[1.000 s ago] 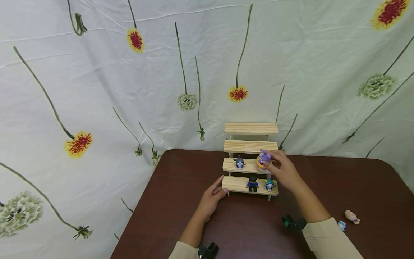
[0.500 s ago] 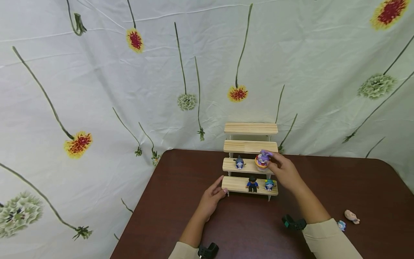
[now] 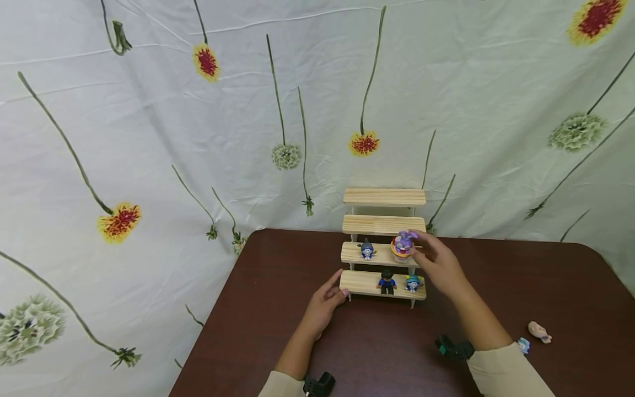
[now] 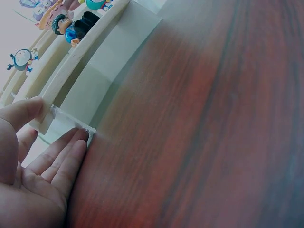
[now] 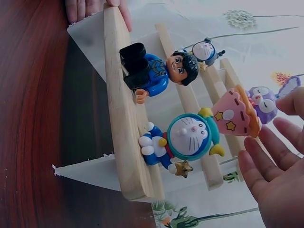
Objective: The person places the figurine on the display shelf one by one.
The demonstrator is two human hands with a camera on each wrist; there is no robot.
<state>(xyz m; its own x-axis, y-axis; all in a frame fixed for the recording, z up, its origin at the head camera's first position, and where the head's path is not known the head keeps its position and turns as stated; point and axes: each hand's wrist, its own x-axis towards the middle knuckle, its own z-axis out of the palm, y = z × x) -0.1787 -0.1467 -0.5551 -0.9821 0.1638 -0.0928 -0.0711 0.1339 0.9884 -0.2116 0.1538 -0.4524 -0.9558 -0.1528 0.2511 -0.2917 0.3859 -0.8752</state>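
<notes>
My right hand (image 3: 440,264) pinches a purple rabbit figurine (image 3: 403,244) in a pink cup with an orange rim. It is at the right end of the second step of a four-tier wooden display stand (image 3: 384,225). In the right wrist view, the thumb is at the rabbit's head and the fingers at the cup rim (image 5: 255,126). My left hand (image 3: 321,310) grips the left end of the lowest step, fingers around the board end and leg. On that step are a black-haired doll (image 5: 154,71) and a green-hooded figurine (image 5: 187,135). A dark-hooded figurine (image 3: 366,250) stands on the second step.
Two more small figures, one pale pink (image 3: 539,332) and one blue (image 3: 523,345), lie on the brown table (image 3: 268,286) near the right sleeve. A flower-patterned white cloth (image 3: 238,121) hangs right behind the stand. Each wrist wears a black device.
Between the earlier frames and now, the rabbit figurine has shifted slightly left and turned its face toward the front in my right hand. My left hand stays at the stand's end.
</notes>
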